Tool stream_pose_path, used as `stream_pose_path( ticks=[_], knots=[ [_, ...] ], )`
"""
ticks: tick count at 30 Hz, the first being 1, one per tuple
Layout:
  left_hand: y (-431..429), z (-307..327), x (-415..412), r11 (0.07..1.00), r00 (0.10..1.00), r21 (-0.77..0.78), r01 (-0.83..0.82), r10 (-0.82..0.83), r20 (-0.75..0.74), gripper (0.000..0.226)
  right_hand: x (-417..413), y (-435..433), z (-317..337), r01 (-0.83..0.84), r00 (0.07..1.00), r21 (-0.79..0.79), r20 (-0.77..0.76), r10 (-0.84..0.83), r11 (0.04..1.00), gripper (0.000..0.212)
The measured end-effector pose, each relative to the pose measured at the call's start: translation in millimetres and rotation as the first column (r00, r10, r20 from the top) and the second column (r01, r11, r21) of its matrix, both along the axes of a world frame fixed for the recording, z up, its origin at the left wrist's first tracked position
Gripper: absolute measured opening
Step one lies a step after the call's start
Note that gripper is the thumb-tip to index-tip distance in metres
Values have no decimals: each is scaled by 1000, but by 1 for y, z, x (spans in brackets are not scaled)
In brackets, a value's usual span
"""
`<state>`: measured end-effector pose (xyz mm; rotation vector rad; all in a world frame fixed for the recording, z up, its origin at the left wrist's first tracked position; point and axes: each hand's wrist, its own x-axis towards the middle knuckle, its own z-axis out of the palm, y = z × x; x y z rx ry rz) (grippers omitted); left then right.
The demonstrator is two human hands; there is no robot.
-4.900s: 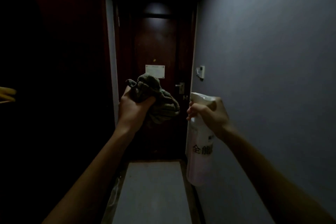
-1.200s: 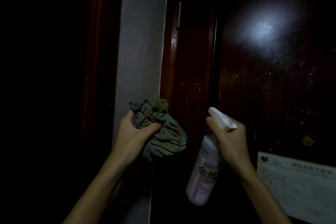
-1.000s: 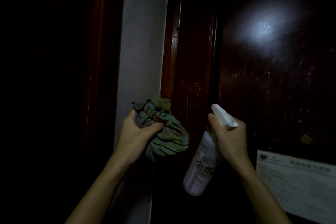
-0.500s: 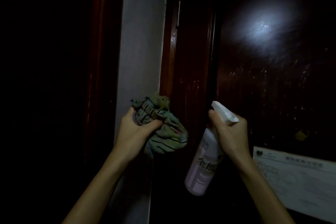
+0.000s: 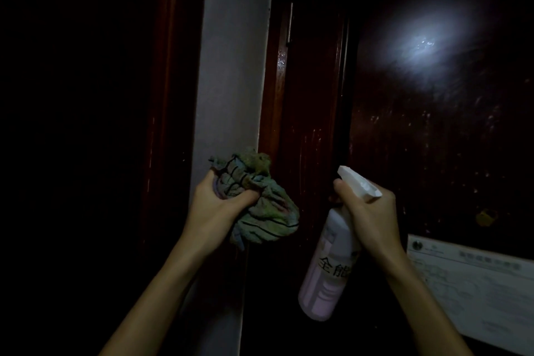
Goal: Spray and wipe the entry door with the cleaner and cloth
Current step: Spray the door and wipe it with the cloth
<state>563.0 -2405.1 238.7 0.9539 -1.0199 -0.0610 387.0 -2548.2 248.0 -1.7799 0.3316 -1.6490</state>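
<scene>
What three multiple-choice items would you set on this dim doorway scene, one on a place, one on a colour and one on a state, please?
1. Where is the white printed paper notice fixed?
A. on the floor
B. on the dark glossy wooden door
C. on the ceiling

2. What colour is the spray head of the pale plastic cleaner bottle?
A. red
B. black
C. white

3. What is the left hand doing?
A. gripping the crumpled striped greenish cloth
B. lying flat on the door
C. hanging empty

Answers:
1 B, the sheet sits on the door panel at lower right.
2 C, the nozzle above the right hand shows white.
3 A, fingers and thumb curl round the bunched cloth.
</scene>
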Motion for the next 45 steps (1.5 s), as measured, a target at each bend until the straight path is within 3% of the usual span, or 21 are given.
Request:
stream_pose_path(
  ticks=[4,8,11,14,20,24,27,29,32,38,42,45],
  knots=[
    [1,1,1,1000,1000,-2,-3,3,-6,33,1,5,-1,42,999,5,16,-42,999,10],
    [0,0,1,1000,1000,8,3,-3,-3,32,2,8,-1,37,999,16,4,-38,999,27],
    [-1,-2,2,1000,1000,10,3,-3,-8,33,-1,7,0,36,999,40,-1,-36,999,7],
    [-4,-2,2,1000,1000,10,5,-5,-22,33,-2,3,-1,68,997,39,-29,-67,997,8],
    [-7,-2,-2,1000,1000,3,20,-20,-17,33,-5,4,-4,81,996,38,34,-82,996,29],
    [-10,-2,-6,999,999,4,34,-34,-29,33,-10,0,-3,85,996,65,28,-87,994,7],
    [-11,-1,-8,1000,999,2,31,-31,-21,32,-13,1,-3,112,993,56,24,-113,992,9],
    [-12,-1,-10,1000,1000,1,28,-28,-15,33,-15,4,-3,135,989,32,50,-136,990,25],
    [-13,-1,-14,999,999,6,43,-43,-6,33,-16,6,-5,119,990,7,81,-119,993,32],
    [-14,-3,-17,998,998,10,56,-56,-9,32,-25,5,-4,155,986,12,60,-155,988,13],
    [-15,-3,-17,999,999,16,51,-51,-4,32,-23,3,-5,155,985,-6,79,-154,988,29],
    [-13,-4,-18,998,998,22,59,-59,0,32,-26,4,-6,145,985,27,85,-147,989,24]
  ],
)
